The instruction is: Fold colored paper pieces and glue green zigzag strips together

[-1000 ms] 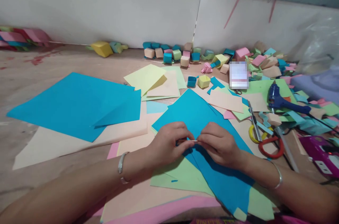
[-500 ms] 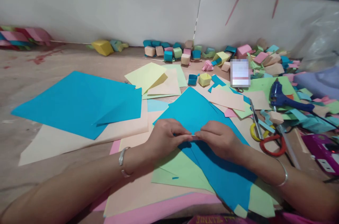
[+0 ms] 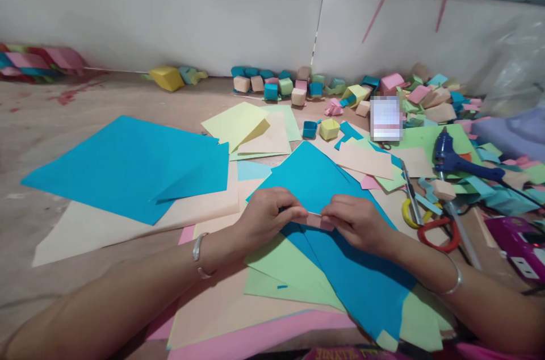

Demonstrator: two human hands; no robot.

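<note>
A small folded strip of pale pink paper (image 3: 315, 221) is pinched between my two hands. My left hand (image 3: 270, 213) grips its left end with thumb and fingers. At the strip's right end, my right hand (image 3: 360, 221) is closed on it the same way. Both hands hover over, or rest on, a large blue paper sheet (image 3: 304, 172); I cannot tell which. Under that sheet lie green paper (image 3: 293, 275) and peach paper (image 3: 213, 314). My fingers partly cover the strip's ends.
Another blue sheet (image 3: 123, 167) lies at the left. Small paper boxes (image 3: 271, 91) line the wall. On the right are a glue gun (image 3: 462, 162), a utility knife (image 3: 411, 189), scissors (image 3: 438, 235), a purple device (image 3: 517, 246) and many paper scraps. A blurred-out rectangle (image 3: 386, 117) stands behind them.
The strip has tilted, so its pink face shows where only a thin edge did before. My fingertips have moved slightly apart along it.
</note>
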